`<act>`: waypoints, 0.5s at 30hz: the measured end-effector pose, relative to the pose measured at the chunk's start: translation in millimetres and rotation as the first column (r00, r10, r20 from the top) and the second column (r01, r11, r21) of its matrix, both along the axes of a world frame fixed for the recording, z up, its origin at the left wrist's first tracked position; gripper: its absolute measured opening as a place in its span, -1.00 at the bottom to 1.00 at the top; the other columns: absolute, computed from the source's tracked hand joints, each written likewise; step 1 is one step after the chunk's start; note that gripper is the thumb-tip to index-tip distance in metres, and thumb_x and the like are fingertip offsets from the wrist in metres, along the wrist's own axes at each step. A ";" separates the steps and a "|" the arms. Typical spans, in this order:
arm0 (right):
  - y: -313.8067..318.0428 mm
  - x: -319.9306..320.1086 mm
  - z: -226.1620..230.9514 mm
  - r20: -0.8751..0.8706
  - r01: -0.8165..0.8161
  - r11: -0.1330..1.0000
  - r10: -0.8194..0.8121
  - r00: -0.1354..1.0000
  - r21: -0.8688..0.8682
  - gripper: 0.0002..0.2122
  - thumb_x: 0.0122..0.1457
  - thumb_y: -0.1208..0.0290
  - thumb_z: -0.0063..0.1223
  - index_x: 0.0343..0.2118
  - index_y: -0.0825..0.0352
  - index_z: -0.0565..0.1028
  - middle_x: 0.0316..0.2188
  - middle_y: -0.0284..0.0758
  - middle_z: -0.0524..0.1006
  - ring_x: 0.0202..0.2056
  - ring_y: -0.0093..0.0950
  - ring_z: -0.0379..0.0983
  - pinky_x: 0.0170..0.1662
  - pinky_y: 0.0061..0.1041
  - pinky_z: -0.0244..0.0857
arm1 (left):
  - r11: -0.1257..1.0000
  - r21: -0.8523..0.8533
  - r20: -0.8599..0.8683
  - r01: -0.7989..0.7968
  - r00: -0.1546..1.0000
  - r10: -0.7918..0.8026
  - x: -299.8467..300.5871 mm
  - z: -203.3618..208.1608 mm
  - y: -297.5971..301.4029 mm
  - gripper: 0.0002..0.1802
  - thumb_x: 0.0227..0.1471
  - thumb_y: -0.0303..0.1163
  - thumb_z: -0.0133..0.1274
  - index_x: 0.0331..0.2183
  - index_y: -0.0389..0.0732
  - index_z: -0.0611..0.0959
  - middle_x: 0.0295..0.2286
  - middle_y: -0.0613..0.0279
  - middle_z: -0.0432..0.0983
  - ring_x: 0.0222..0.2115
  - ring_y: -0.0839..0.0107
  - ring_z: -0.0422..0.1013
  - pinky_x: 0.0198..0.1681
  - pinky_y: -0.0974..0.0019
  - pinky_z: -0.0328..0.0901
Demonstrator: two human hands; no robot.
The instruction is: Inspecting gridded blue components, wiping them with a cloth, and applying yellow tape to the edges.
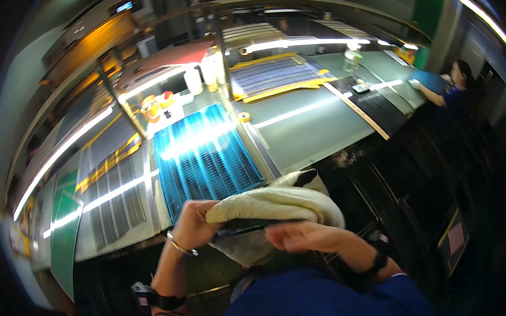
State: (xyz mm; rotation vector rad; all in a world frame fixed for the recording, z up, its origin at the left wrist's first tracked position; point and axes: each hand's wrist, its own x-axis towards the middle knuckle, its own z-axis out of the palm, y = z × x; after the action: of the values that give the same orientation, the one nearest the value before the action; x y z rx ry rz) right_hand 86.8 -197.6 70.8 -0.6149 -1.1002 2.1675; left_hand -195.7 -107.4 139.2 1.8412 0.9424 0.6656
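A pale yellow-green towel (267, 206) is bunched in front of my body, just off the table's near edge. The fingers of my left hand (196, 224) are closed around its left end. Below the towel's fold, my right hand (304, 237) has its fingers stretched toward the left; it is slightly blurred, and I cannot tell whether it touches the cloth. A whitish lower part of the cloth hangs between my hands, with a thin dark edge above it. Beyond the towel, a shiny blue sheet with a fine dark grid (203, 155) lies on the table.
Left of the blue sheet lie a grey gridded sheet (116, 201) and a green board (68, 236). A yellow tape roll (243, 117) sits near its right. Yellow-edged panels (277, 78) lie farther back. At the far right, a person (454, 90) handles a blue sheet.
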 end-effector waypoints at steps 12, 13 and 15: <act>65.7 -30.4 71.5 0.290 -0.701 0.377 0.715 0.636 0.606 -0.39 -0.09 0.29 0.48 0.02 0.42 0.46 -0.11 -0.34 0.56 -0.09 -0.54 0.45 0.05 -0.48 0.30 | 0.889 0.353 -0.425 0.292 0.896 -0.126 29.0 131.1 -104.3 -0.65 -0.37 -0.65 0.12 -0.36 -0.25 0.71 -0.54 0.13 0.55 -0.46 0.09 0.52 -0.42 0.22 0.36; 63.1 -29.3 71.0 0.366 -0.717 0.412 0.654 0.663 0.562 -0.43 -0.15 0.37 0.52 -0.05 0.41 0.50 -0.20 -0.33 0.60 -0.16 -0.54 0.51 -0.03 -0.50 0.38 | 0.846 0.468 -0.432 0.256 0.901 -0.033 23.1 133.9 -115.8 -0.60 -0.36 -0.66 0.13 -0.33 -0.18 0.75 -0.60 0.20 0.49 -0.58 0.22 0.47 -0.52 0.26 0.31; 61.3 -22.6 74.5 0.426 -0.668 0.462 0.527 0.736 0.583 -0.47 -0.15 0.39 0.52 -0.09 0.42 0.51 -0.17 -0.33 0.59 -0.12 -0.57 0.48 -0.03 -0.50 0.38 | 0.853 0.491 -0.533 0.176 0.836 0.134 7.3 139.0 -149.0 -0.57 -0.35 -0.63 0.13 -0.30 -0.11 0.77 -0.62 0.23 0.47 -0.61 0.24 0.45 -0.54 0.27 0.30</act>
State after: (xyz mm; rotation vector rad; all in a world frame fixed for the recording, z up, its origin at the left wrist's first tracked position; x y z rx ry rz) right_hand 64.3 -136.3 145.3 -0.0265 -2.4053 1.9371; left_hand -188.4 -256.4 278.2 2.6249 1.1816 0.3890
